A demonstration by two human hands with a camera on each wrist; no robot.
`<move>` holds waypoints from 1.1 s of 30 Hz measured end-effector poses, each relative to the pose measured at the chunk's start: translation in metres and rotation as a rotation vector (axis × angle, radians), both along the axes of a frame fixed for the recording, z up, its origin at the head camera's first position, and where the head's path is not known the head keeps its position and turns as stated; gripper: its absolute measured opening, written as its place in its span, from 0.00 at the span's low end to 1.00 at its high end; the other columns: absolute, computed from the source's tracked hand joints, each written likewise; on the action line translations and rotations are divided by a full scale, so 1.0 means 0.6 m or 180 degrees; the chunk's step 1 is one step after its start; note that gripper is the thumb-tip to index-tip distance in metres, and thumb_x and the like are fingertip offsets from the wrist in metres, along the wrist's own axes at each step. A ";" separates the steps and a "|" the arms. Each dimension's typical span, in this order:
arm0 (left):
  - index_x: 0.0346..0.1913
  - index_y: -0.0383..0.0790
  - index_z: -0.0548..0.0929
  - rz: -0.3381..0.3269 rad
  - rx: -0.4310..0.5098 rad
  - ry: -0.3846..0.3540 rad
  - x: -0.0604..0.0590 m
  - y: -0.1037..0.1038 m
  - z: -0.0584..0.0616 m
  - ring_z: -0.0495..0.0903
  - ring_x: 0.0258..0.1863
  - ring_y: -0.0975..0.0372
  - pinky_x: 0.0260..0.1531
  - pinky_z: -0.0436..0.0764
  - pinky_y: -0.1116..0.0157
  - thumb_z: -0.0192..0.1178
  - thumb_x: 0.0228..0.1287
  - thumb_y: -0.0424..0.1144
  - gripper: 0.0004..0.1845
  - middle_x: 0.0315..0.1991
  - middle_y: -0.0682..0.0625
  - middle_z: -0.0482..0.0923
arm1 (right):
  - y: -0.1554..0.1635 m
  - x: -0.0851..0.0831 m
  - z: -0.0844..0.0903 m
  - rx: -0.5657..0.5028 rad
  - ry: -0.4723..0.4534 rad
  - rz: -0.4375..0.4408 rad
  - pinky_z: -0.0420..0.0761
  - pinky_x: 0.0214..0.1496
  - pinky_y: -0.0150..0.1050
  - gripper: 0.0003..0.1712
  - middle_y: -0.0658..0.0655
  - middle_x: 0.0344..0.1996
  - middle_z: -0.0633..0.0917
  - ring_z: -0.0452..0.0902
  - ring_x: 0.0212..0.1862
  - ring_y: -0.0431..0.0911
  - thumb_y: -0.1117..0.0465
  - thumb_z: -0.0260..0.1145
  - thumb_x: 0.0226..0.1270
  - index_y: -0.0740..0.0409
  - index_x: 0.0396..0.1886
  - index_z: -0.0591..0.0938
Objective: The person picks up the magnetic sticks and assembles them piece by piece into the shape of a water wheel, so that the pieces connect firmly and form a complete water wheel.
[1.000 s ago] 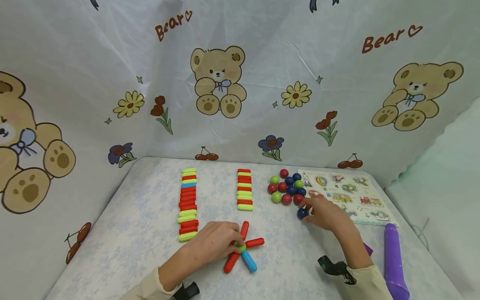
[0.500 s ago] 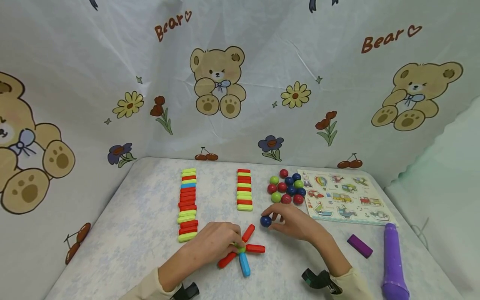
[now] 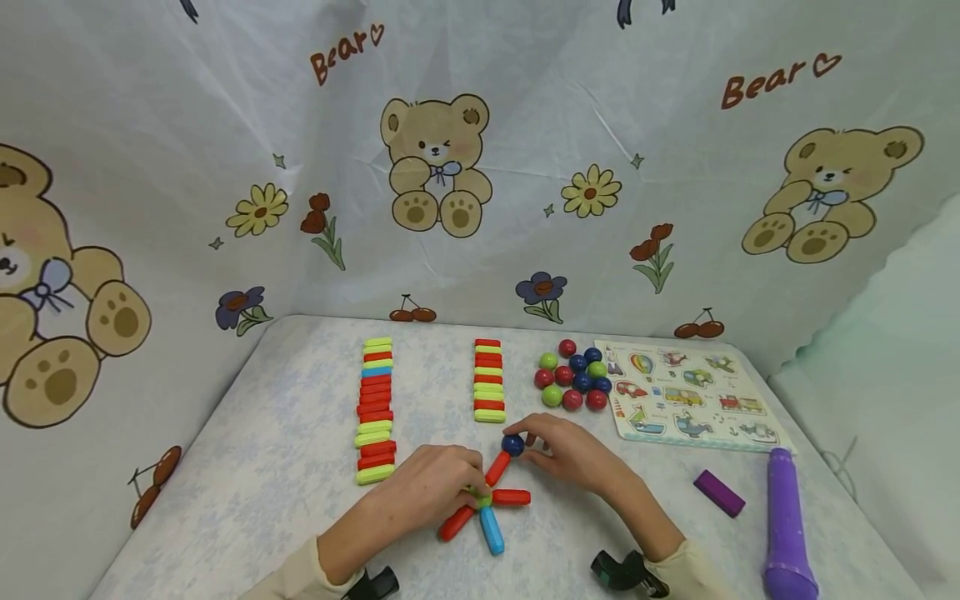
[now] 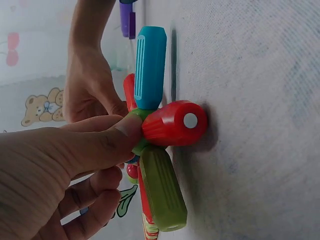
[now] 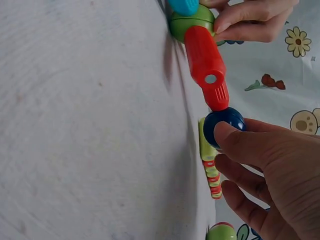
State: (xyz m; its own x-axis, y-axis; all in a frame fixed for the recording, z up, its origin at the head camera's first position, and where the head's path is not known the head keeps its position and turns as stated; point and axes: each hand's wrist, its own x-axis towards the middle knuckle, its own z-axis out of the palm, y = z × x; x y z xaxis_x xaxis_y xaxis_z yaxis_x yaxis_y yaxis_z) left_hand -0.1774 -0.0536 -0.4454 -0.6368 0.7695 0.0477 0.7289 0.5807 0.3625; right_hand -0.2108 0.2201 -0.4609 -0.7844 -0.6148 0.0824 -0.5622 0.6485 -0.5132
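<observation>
My left hand (image 3: 431, 487) pinches the green ball (image 5: 192, 22) at the hub of a star of rods. Red rods (image 3: 512, 497), a blue rod (image 3: 491, 530) and a green rod (image 4: 164, 190) stick out from that ball. A dark blue ball (image 3: 513, 445) is pinched between the thumb and fingers of my right hand (image 3: 573, 450). It touches the outer end of the red rod (image 5: 218, 97) that points away from me. The left hand hides part of the green ball in the head view.
Two columns of red, green and blue rods (image 3: 376, 400) lie further back. Loose red, green and blue balls (image 3: 564, 375) sit beside a picture board (image 3: 693, 400). At the right lie a purple block (image 3: 719, 493) and a purple tube (image 3: 787, 525).
My right hand has carried the dark blue ball leftward from beside the loose balls to the red rod's end. The rod star has turned slightly in my left hand's pinch.
</observation>
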 end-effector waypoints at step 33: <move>0.40 0.48 0.97 0.0317 -0.0012 -0.0148 0.010 -0.002 0.012 0.72 0.27 0.74 0.27 0.75 0.76 0.82 0.60 0.40 0.07 0.27 0.64 0.83 | 0.076 -0.024 0.014 0.0533 0.0082 -0.0994 0.87 0.47 0.43 0.19 0.53 0.48 0.88 0.82 0.47 0.48 0.62 0.81 0.66 0.55 0.56 0.89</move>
